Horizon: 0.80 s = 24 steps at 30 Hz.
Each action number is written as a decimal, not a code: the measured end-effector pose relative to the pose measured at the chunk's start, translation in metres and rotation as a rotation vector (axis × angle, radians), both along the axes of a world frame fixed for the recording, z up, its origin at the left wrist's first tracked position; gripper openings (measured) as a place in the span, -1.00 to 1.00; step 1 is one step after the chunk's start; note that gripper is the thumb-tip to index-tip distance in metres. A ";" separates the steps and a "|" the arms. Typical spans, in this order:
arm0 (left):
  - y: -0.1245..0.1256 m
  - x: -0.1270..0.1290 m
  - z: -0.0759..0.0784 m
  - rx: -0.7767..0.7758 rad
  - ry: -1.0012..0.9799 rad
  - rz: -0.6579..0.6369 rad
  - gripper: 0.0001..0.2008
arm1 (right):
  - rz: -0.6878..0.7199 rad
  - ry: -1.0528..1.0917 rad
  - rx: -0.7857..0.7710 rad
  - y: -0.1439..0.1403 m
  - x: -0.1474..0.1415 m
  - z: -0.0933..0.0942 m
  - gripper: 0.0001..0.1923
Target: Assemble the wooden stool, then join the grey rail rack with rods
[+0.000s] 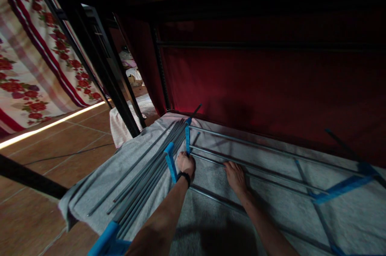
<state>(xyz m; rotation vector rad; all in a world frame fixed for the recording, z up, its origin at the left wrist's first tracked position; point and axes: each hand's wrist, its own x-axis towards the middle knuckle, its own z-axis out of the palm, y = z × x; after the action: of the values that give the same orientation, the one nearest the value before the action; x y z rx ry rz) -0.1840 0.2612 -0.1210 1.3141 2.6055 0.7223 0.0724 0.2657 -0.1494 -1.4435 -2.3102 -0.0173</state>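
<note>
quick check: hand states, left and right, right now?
Left hand: closed around the blue connector where a metal rod joins it.
Right hand: open, palm down on that rod, gripping nothing.

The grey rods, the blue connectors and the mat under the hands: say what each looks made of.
Grey rods: probably metal tube, smooth; thin highlights run along them.
Blue connectors: likely moulded plastic, flat even colour, matte.
Mat: grey cloth, nappy like towel or carpet, its edge draping in folds.
The left hand grips a connector; the right hand rests on a rod.
</note>
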 end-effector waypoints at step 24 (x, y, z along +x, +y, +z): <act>0.001 0.009 -0.003 0.056 -0.025 0.028 -0.77 | 0.088 -0.123 0.053 0.003 0.013 0.000 -0.74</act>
<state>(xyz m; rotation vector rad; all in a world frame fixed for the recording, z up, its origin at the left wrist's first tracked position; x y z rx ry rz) -0.1750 0.2621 -0.1235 1.2779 2.6072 0.8168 0.0850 0.2684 -0.1490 -1.3479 -2.4504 -0.1442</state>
